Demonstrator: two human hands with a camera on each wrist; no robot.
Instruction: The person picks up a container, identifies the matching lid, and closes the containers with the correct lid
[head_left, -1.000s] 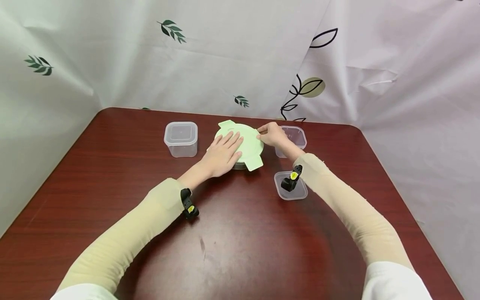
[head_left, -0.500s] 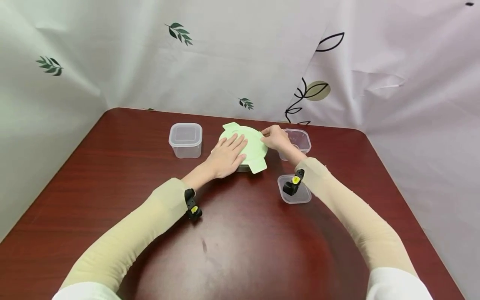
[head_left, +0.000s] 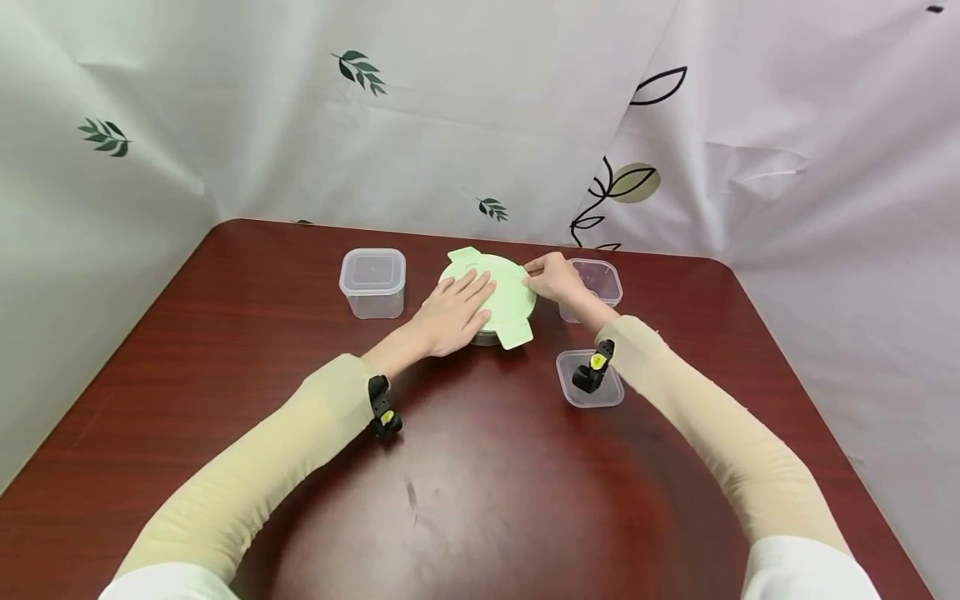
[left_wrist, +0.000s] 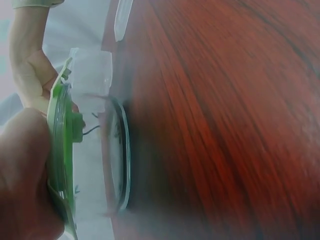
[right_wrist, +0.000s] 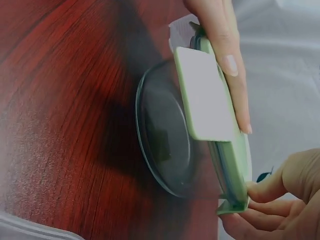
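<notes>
A pale green round lid (head_left: 517,293) with flap tabs sits on top of a clear round container (right_wrist: 165,130). The near flap (right_wrist: 205,95) sticks outward. My left hand (head_left: 450,315) lies flat on the lid, fingers straight and slightly spread. At the lid's right edge, my right hand (head_left: 553,277) pinches another flap, with the thumb above and the curled fingers below, as the right wrist view shows (right_wrist: 287,195). In the left wrist view the lid (left_wrist: 62,135) is seen edge-on under my left hand (left_wrist: 25,175). The far flap (head_left: 463,253) points outward too.
A lidded clear square box (head_left: 373,285) stands to the left. An open clear box (head_left: 600,279) is behind my right wrist. A clear square lid (head_left: 588,392) lies on the table below my right forearm. A patterned white curtain (head_left: 420,142) hangs behind the dark red table (head_left: 262,325).
The head view has shifted slightly, so everything sits a little lower and farther right. My hands keep nearly the same places on the lid; my right wrist has turned a little.
</notes>
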